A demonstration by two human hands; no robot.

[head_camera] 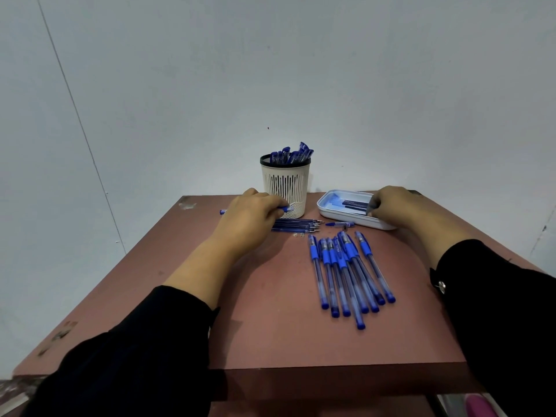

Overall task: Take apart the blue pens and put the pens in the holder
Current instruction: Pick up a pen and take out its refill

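A white slotted holder with a black rim stands at the table's far edge, with several blue pens sticking out of it. My left hand grips a blue pen barrel lying crosswise just in front of the holder. My right hand reaches into a white tray and pinches a thin refill there. Several refills lie side by side under my left hand. A fan of several whole blue pens lies in the middle of the table.
A loose blue cap piece lies in front of the tray, and small springs sit near the refills. The reddish-brown table ends close to a plain wall behind the holder. Black sleeves cover both forearms.
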